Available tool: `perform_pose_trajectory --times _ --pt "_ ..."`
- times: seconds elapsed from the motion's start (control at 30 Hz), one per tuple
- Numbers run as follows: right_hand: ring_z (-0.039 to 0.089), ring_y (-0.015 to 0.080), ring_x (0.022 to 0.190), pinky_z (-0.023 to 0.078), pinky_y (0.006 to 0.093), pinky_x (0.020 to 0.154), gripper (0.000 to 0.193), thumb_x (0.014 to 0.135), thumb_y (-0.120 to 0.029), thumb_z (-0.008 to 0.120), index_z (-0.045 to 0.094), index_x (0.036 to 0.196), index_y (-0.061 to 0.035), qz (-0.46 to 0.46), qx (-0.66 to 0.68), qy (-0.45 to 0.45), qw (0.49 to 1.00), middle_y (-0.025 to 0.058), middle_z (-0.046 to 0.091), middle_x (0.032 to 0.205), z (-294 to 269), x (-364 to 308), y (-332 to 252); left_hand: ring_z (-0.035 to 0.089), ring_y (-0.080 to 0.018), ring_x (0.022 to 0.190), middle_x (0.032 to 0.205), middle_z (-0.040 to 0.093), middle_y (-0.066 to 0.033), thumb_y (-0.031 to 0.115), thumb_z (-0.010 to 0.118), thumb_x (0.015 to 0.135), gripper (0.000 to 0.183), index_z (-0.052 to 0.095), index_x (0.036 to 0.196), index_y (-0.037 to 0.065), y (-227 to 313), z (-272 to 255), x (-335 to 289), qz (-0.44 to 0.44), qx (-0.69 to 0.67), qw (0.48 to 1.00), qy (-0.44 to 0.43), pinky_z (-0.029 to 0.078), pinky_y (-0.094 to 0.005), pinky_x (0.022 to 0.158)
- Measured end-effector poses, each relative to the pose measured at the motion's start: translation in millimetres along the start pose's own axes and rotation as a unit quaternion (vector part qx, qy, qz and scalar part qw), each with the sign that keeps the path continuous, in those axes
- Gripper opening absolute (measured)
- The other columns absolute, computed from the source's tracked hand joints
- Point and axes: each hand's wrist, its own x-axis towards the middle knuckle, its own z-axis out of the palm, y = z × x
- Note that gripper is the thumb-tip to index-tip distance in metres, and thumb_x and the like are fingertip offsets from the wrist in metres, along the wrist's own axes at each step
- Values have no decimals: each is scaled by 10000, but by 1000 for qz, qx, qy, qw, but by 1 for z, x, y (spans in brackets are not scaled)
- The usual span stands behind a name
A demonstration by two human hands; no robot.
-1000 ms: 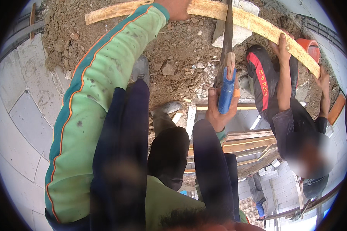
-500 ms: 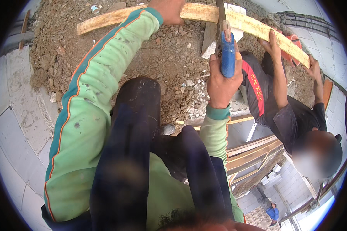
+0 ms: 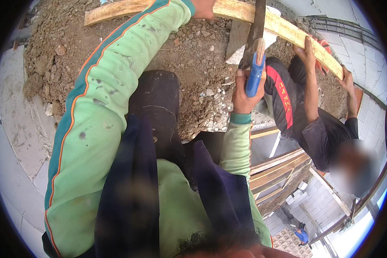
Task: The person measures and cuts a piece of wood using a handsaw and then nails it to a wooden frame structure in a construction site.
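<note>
A long, pale wooden plank (image 3: 284, 32) runs across the top of the view. My left hand (image 3: 204, 8) is closed over it left of the saw, its fingertips curled around the near edge. In my right hand (image 3: 245, 98) is a handsaw, gripped by its blue handle (image 3: 255, 76) on the near side of the plank. The dark saw blade (image 3: 256, 28) crosses the plank, and its far end is cut off by the top of the picture. Under the plank near the blade stands a rough block (image 3: 236, 41).
At the right a crouching co-worker in dark clothes holds the plank with a hand (image 3: 306, 55) and, near its end, another hand (image 3: 347, 81). Rubble-strewn soil (image 3: 202, 81) lies below. Wooden boards (image 3: 279, 170) and a distant person in blue (image 3: 302, 235) are at lower right.
My right hand has drawn the saw back toward me, so more blade shows on the near side of the plank. The view has shifted slightly; my left hand remains on the plank.
</note>
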Motion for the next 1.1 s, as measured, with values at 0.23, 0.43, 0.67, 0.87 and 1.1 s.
perform_pose_trajectory --times 0.23,0.43,0.67,0.87,1.1 --pt "629 336 1226 477 396 1063 611 875 58 601 430 1460 100 104 -5 6 995 248 595 1380 -90 -128 -130 719 -373 916 931 742 -200 358 776 687 383 763 969 100 5 -13 -5 10 14 1000 -5 572 -490 813" --pt "650 177 1076 506 289 926 592 867 25 670 488 1430 48 17 -11 16 1000 177 655 1273 -9 -6 -47 709 -366 983 1017 745 -183 435 820 682 500 749 1052 106 9 -15 -19 19 25 998 -59 557 -488 870" --pt "633 177 1127 499 323 977 688 870 -29 717 439 1499 6 -12 39 15 999 146 642 1314 -32 -44 -28 673 -385 1066 1114 717 -195 461 857 650 655 700 1174 100 9 -14 -20 38 48 998 12 529 -499 938" --pt "643 170 1064 509 325 962 619 877 -18 711 492 1455 17 94 -87 -40 991 145 665 1255 -121 -131 -157 710 -354 919 958 727 -167 396 800 692 476 715 1005 47 4 -29 -31 4 76 996 49 570 -485 820" --pt "647 151 986 512 294 907 613 856 37 645 499 1451 15 -15 -38 22 999 126 680 1216 -29 -11 -108 717 -363 950 990 737 -183 347 820 697 491 719 1082 58 17 -33 -9 29 57 998 6 587 -481 840"
